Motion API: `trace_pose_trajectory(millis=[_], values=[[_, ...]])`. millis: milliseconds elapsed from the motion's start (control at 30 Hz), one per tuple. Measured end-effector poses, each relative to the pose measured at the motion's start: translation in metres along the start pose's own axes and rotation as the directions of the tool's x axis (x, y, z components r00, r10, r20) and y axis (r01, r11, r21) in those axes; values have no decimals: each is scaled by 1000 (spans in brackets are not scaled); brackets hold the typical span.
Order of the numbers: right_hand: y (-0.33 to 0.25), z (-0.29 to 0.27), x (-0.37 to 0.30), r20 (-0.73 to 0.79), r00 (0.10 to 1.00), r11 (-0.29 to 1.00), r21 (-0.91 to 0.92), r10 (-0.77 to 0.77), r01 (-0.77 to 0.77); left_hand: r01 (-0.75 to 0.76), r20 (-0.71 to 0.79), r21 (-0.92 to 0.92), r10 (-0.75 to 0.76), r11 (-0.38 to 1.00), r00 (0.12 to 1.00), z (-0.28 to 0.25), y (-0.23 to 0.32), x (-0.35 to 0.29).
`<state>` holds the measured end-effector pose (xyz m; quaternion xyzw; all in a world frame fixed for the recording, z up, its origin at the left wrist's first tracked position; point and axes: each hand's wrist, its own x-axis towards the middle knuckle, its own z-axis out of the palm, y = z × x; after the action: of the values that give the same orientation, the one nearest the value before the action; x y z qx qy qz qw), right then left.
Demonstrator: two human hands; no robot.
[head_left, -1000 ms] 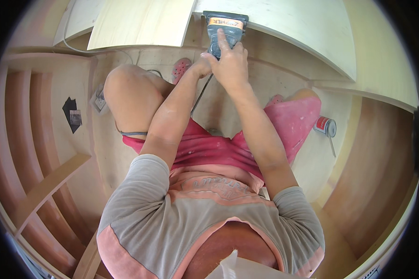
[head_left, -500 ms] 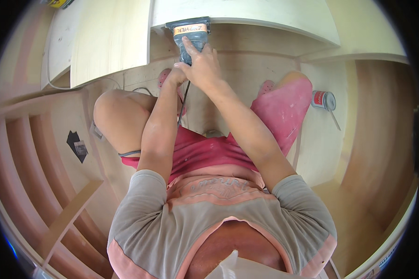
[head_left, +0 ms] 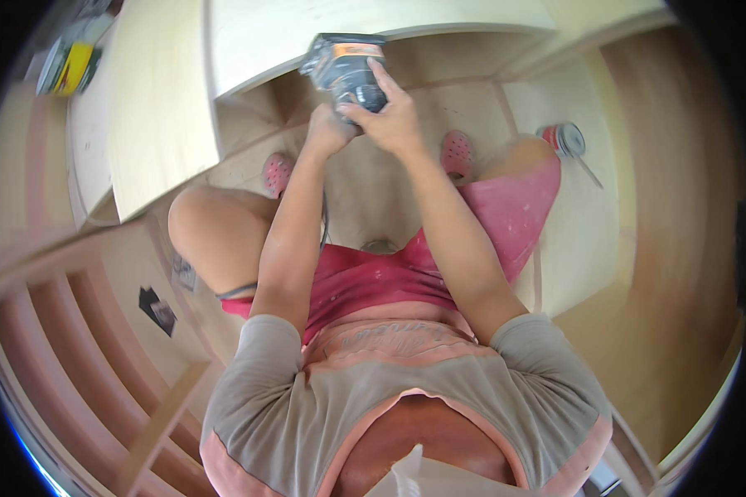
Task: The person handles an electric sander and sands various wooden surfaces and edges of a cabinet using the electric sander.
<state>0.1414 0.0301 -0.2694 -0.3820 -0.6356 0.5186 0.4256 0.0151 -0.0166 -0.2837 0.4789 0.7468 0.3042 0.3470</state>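
Note:
Both my hands are on a dark power sander with an orange-edged label, held out in front of me at the front edge of a pale wooden board. My left hand is closed around the rear end of its body. My right hand grips it from the right, thumb across the back and index finger stretched along the side. The sander's flat pad end overlaps the board's edge; blur hides whether it touches. Its cord hangs down beside my left forearm.
Pale panels stand at the left. A can with a stick or handle lies beyond my right knee. Dark sandpaper pieces lie left, near slatted wooden framing. A yellow-and-green container sits far left. Pink clogs are on my feet.
The sander has moved right along the board's edge and tilted, with both hands still on it. My view has turned, shifting the surroundings.

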Motion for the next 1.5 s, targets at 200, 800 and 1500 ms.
trace_pose_trajectory(millis=[200,800,1500], values=[[-9,13,-8,-371,926,997,21,71,-68,-161,-109,176,182,971,977,16,16,4],[24,-84,58,-767,559,907,417,314,63,-73,319,599,-155,797,935,-91,139,-125],[35,-228,111,-745,489,831,552,453,71,188,-2,284,-195,940,981,-81,-106,-59]])
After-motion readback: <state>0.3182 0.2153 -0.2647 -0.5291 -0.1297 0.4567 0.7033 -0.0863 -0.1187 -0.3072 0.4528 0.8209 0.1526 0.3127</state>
